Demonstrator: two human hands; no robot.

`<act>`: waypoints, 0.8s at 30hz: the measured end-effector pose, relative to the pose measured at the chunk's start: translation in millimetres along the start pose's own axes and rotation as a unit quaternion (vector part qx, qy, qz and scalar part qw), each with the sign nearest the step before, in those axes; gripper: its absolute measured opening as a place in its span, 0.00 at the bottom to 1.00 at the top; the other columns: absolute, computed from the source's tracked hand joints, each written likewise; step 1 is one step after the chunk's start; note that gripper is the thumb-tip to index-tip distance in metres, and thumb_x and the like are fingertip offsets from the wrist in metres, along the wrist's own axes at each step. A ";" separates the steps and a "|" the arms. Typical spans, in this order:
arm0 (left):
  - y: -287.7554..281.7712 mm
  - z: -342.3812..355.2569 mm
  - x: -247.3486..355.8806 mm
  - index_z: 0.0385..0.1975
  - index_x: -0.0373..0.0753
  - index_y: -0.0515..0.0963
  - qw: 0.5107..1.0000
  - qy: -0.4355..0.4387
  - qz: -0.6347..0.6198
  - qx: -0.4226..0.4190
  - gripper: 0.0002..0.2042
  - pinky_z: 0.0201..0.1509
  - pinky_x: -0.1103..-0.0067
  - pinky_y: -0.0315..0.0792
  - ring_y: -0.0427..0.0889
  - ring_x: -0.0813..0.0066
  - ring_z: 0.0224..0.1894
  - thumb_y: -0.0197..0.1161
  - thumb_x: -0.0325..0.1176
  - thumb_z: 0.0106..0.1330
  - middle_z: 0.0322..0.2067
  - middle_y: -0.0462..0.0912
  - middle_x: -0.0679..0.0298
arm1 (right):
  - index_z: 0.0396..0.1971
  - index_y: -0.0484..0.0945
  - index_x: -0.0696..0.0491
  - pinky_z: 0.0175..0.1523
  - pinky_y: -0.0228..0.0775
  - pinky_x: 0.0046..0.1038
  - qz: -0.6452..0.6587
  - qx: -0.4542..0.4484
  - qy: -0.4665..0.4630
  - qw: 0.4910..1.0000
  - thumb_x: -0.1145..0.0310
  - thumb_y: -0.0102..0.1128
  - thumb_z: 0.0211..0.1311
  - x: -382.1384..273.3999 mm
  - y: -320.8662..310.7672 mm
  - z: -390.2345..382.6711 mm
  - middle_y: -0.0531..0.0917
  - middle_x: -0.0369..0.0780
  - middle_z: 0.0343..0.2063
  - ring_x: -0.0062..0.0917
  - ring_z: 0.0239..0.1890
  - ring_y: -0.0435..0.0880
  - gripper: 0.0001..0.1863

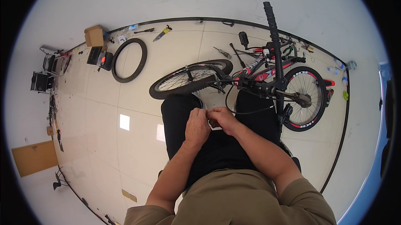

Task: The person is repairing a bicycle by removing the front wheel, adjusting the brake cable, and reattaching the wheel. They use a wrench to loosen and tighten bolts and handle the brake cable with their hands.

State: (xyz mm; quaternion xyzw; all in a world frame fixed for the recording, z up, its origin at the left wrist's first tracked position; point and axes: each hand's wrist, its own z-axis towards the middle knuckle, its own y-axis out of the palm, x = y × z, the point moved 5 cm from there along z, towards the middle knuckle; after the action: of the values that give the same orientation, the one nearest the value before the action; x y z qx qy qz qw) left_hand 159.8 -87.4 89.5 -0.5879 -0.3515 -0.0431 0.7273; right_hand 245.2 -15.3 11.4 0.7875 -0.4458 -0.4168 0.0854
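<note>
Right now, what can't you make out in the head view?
Head view:
- What the left hand and right hand hold, if anything: hidden by the hands themselves.
- Dark items along the left wall: too small to identify.
- Blue area at far right: cut off by the lens rim.

Floor (96, 133), glossy smooth tile; bicycle frame (262, 76), glossy paint, apparently on metal; handlebar grip (271, 22), matt ribbed rubber or plastic; loose tyre (144, 58) near the floor's far edge, matt rubber; box (94, 37) along that edge, matt cardboard; trousers (177, 118) and shirt (242, 198), matt cloth.
</note>
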 end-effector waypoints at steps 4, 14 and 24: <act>-1.3 0.1 0.1 0.39 0.35 0.74 1.000 0.007 -0.002 0.016 0.08 0.44 0.62 0.73 0.77 0.50 0.41 0.60 0.21 0.60 0.36 0.76 0.52 | 0.34 0.81 0.55 0.35 0.72 0.24 0.071 -0.018 0.026 0.997 0.66 0.56 0.67 -4.2 -0.1 -4.2 0.81 0.34 0.29 0.19 0.27 0.78 0.09; -7.5 2.8 -9.7 0.40 0.37 0.73 0.966 -0.044 -0.253 0.033 0.11 0.44 0.74 0.73 0.74 0.65 0.38 0.64 0.19 0.60 0.42 0.72 0.56 | 0.41 0.79 0.51 0.49 0.72 0.31 0.242 -0.168 0.022 0.956 0.61 0.57 0.71 -5.6 10.8 -8.6 0.82 0.34 0.37 0.22 0.38 0.79 0.10; -18.2 5.1 -1.3 0.40 0.37 0.79 0.950 -0.023 -0.306 0.053 0.10 0.40 0.79 0.74 0.74 0.74 0.36 0.66 0.19 0.60 0.41 0.72 0.60 | 0.40 0.82 0.50 0.50 0.71 0.31 0.256 -0.213 -0.003 0.943 0.60 0.56 0.72 -13.6 17.5 -16.3 0.83 0.32 0.37 0.20 0.38 0.79 0.10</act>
State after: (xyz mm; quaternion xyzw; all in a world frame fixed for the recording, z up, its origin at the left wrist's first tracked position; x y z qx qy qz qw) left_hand 147.8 -88.9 104.1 -0.4139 -0.5324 -0.2314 0.7011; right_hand 242.6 -18.9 38.6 0.6088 -0.5338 -0.4683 0.3537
